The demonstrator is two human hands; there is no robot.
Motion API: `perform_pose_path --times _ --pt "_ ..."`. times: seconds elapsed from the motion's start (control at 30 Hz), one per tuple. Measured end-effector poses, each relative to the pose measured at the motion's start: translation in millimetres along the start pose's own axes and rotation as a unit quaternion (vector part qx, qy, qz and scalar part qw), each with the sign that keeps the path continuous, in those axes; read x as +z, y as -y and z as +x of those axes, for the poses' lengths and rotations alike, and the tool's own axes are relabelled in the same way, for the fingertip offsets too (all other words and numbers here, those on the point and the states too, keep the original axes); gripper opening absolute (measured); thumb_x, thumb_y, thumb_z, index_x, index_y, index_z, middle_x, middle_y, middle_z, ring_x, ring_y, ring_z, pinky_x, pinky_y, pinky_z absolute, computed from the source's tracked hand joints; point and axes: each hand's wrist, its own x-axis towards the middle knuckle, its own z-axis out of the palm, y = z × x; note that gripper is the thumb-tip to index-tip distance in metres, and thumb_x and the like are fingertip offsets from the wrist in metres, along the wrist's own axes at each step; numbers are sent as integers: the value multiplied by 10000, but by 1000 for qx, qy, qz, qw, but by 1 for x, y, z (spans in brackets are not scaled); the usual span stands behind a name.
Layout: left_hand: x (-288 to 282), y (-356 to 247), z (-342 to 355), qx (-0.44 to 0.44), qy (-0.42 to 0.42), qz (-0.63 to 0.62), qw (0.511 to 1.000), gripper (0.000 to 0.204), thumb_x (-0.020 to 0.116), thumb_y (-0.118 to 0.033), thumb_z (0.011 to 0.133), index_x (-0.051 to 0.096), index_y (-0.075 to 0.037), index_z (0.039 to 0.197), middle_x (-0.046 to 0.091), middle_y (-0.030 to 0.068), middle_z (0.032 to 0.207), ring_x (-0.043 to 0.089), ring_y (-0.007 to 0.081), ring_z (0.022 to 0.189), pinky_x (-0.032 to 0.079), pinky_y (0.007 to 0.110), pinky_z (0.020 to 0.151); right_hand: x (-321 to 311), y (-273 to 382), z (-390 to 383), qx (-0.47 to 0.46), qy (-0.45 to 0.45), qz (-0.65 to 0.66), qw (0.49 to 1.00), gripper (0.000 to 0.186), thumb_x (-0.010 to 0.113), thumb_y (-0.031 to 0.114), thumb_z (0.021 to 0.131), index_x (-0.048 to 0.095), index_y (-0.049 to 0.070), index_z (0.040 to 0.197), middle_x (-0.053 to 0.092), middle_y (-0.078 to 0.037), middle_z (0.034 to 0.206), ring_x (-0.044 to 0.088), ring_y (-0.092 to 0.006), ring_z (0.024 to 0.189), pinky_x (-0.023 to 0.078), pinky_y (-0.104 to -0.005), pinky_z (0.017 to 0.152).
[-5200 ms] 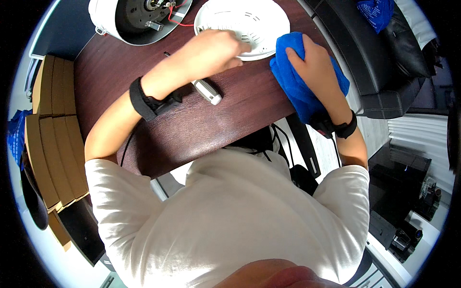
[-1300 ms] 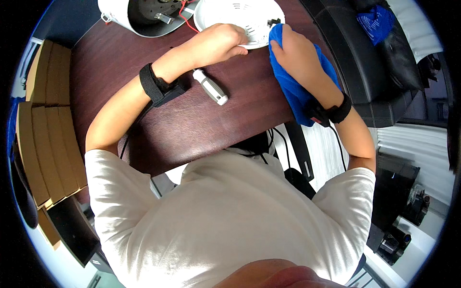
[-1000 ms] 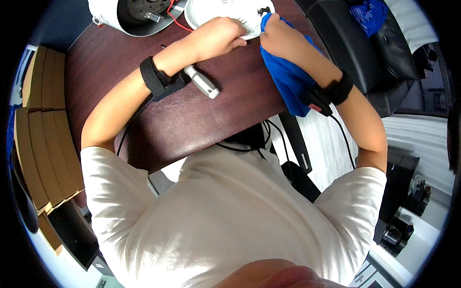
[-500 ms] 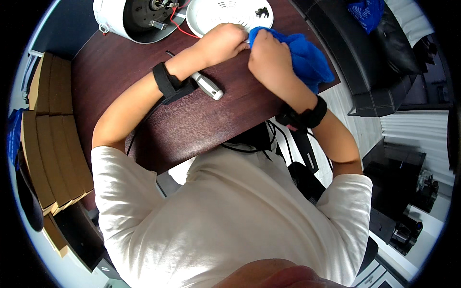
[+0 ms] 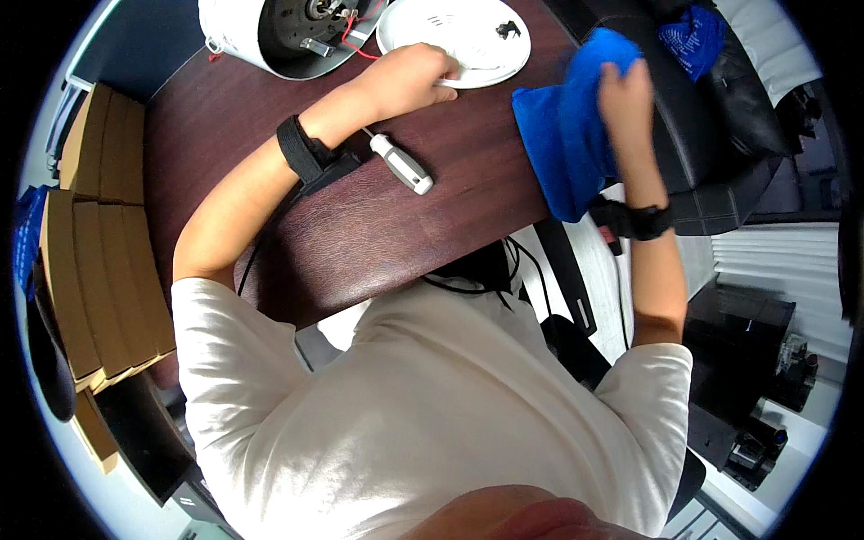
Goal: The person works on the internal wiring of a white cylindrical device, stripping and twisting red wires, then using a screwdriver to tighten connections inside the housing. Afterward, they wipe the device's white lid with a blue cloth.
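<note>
My left hand (image 5: 409, 83) is closed on the near rim of a round white plastic cover (image 5: 490, 61), which has slots and a small black part on its face. Gripped in my right hand (image 5: 627, 103), a blue cloth (image 5: 567, 135) hangs in folds at the table's right edge. That hand is slightly blurred. A screwdriver (image 5: 402, 164) with a grey and white handle lies on the table below my left wrist. Beyond my left forearm, an open white appliance housing (image 5: 238, 40) rests on its side, showing a dark inside with metal parts. Red wire runs from it towards the cover.
The dark brown table (image 5: 378, 243) has its front edge close to my body. A black leather sofa (image 5: 702, 153) with a blue bag (image 5: 693, 40) stands to the right. Cardboard boxes (image 5: 76, 279) are stacked on the left. Black cables hang below the table.
My right hand has swung right, away from the cover, carrying the blue cloth with it. The cloth has opened out. My left hand remains at the cover's rim. The view has shifted slightly.
</note>
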Motion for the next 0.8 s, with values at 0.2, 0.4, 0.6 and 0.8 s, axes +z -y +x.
perform_pose_path --times 0.2,0.4,0.6,0.8 --pt "6 3 -2 19 -29 2 999 223 684 -131 789 652 -9 973 646 168 926 618 349 916 495 419 802 -152 -77 109 -17 -187 79 979 484 652 267 878 554 -130 1137 626 -259 1128 615 -295 1011 475 -397 894" --pt "-1 -9 -2 15 -10 48 999 219 672 -136 793 664 -37 988 652 149 946 627 353 901 502 427 795 -230 -84 170 -158 -263 -7 952 340 619 198 891 604 -11 1158 675 -127 1061 643 -230 933 497 -358 850" --pt "11 -29 7 33 -43 33 998 182 681 -164 766 694 -59 913 676 153 868 657 344 863 529 437 759 -47 -79 103 -241 -182 -83 950 463 634 226 807 550 -90 1133 586 -303 1106 565 -428 1050 440 -461 936" --pt "24 -45 21 38 -8 -18 999 182 661 -167 816 642 -16 915 636 162 884 618 371 864 487 451 763 58 -35 4 -235 -19 66 970 369 618 92 790 523 -74 1105 573 -255 1051 560 -412 1004 450 -440 875"
